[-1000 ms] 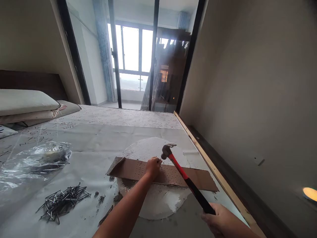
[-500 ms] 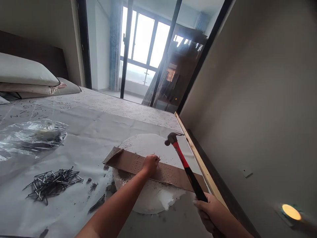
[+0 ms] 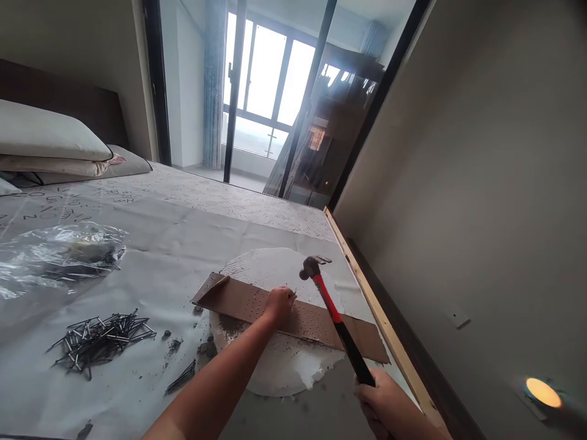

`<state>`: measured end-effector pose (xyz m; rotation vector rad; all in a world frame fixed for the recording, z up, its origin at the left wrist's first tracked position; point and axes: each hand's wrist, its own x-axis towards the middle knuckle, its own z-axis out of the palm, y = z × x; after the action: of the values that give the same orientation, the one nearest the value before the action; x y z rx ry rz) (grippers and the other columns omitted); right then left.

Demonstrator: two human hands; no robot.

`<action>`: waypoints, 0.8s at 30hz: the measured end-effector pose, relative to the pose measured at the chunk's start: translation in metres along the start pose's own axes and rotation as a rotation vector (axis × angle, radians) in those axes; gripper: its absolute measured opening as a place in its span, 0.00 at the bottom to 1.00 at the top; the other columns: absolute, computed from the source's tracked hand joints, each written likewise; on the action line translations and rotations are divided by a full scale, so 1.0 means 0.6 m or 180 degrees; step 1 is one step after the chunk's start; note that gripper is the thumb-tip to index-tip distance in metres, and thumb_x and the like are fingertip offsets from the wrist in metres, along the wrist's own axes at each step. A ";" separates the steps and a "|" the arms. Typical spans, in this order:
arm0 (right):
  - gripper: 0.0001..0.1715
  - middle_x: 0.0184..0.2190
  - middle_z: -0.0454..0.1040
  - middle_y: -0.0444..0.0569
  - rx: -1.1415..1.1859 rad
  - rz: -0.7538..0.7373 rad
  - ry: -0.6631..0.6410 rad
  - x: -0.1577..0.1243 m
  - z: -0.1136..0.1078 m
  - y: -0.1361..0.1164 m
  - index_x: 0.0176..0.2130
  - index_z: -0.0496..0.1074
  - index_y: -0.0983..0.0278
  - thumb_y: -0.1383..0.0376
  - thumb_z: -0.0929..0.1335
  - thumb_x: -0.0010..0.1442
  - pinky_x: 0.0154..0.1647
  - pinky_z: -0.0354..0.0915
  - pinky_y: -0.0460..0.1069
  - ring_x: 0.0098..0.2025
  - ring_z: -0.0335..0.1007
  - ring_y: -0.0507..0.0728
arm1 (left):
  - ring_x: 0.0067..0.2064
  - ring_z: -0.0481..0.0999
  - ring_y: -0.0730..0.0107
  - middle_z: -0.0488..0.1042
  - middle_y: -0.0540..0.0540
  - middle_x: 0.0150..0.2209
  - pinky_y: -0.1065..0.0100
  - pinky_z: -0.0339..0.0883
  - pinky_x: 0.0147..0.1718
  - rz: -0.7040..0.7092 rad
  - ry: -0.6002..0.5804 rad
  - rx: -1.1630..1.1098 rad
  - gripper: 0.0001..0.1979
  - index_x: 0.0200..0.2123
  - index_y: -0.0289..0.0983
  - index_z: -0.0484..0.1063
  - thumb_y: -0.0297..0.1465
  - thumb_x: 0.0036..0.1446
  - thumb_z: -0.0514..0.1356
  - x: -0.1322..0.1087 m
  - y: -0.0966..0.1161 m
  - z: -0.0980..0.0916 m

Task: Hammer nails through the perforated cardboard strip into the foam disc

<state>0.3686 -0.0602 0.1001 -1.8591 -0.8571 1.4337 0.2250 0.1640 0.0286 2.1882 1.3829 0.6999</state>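
Observation:
My left hand (image 3: pixel 279 307) is closed in a pinch on a thin nail (image 3: pixel 293 294), mostly hidden by the fingers, against a brown board (image 3: pixel 316 322) pierced with rows of small holes. My right hand (image 3: pixel 387 397) grips the black lower handle of a claw hammer (image 3: pixel 328 298) with a red upper shaft. The hammer's head is raised above the board, to the right of my left hand and apart from it. Beneath the board lies a round white slab (image 3: pixel 275 373) with a crumbling edge. A few nails (image 3: pixel 181 377) lie beside my left forearm.
A heap of nails (image 3: pixel 101 342) lies at left on the grey sheet (image 3: pixel 151 275), with a clear plastic bag (image 3: pixel 64 250) behind it. Dark crumbs (image 3: pixel 174 345) dot the sheet. A wooden bed rail (image 3: pixel 376 299) runs along the right wall. Pillows (image 3: pixel 55 131) are at the far left.
The hammer has shifted a little left and down, its head nearer my left hand. My right hand has moved slightly left and down with it. The left hand stays on the board.

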 end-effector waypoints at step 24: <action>0.09 0.10 0.44 0.30 0.0042 -0.0249 -0.0080 -0.004 0.002 0.006 0.23 0.50 0.59 0.66 0.61 0.43 0.11 0.37 0.42 0.11 0.35 0.44 | 0.33 0.72 0.69 0.76 0.46 0.33 0.71 0.62 0.32 -0.0233 0.0132 -0.0994 0.15 0.37 0.35 0.75 0.26 0.46 0.54 0.007 -0.012 -0.036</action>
<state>0.3675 -0.0643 0.0983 -1.7814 -0.9203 1.4141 0.2082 0.1728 0.0414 1.8807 1.2699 0.8740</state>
